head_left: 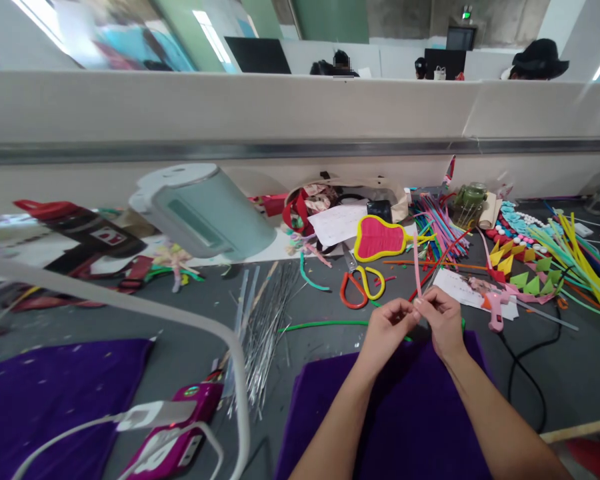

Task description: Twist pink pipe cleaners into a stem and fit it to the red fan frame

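My left hand (389, 331) and my right hand (444, 321) meet above the purple cloth (410, 413), thumbs and fingertips pinched together. A pale pink pipe cleaner (417, 263) stands up from between the fingertips; its lower end is hidden by them. Behind the hands lies a pink paddle-shaped piece with a yellow fuzzy edge (380, 240). Scissors with one red and one yellow handle loop (365, 287) rest to the left of it. A long green pipe cleaner (325, 325) runs across the table toward my left hand.
Loose wire stems (267, 333) and a magenta power bank (180, 433) lie to the left, near a white curved tube (200, 320). A light blue kettle (215, 213) stands behind. At right are a pink glue gun (497, 307) and bundled pipe cleaners (587, 267).
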`<action>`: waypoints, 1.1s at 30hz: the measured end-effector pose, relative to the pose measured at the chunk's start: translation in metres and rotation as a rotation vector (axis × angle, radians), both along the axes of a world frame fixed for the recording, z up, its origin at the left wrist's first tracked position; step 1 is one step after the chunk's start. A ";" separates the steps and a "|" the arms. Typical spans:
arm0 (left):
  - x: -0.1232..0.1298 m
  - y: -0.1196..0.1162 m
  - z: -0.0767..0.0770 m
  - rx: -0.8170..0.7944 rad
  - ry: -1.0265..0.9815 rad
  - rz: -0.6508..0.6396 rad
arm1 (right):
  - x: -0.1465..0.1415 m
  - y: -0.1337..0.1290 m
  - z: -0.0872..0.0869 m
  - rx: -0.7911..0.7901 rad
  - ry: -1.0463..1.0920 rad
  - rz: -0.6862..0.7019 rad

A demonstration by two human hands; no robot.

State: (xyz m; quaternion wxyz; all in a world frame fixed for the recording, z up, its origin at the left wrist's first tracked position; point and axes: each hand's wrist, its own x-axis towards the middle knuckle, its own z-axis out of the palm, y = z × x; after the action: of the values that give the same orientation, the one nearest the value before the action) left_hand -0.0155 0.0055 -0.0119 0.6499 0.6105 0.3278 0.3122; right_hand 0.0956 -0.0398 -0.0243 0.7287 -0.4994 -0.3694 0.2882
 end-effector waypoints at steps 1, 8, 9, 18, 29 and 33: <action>0.001 -0.001 0.000 0.159 0.051 0.063 | 0.000 0.000 -0.001 -0.019 -0.028 -0.023; -0.001 -0.005 0.001 0.685 0.157 0.185 | 0.001 0.002 -0.004 -0.039 -0.133 -0.037; -0.001 -0.005 0.001 0.642 0.141 0.176 | 0.002 0.003 -0.004 -0.031 -0.123 -0.029; -0.006 0.004 0.002 -0.337 -0.197 -0.116 | -0.004 -0.001 0.001 0.072 0.070 0.110; -0.006 0.011 0.003 -0.326 -0.153 -0.144 | 0.001 0.003 0.001 -0.077 0.089 0.062; -0.009 0.014 -0.001 -0.423 -0.193 -0.144 | 0.003 0.006 0.002 -0.102 0.153 0.065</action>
State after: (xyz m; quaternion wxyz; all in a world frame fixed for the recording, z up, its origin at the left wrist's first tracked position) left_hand -0.0245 0.0200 -0.0127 0.8121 0.4500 0.2778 0.2466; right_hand 0.0991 -0.0335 -0.0226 0.7186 -0.5001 -0.3135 0.3677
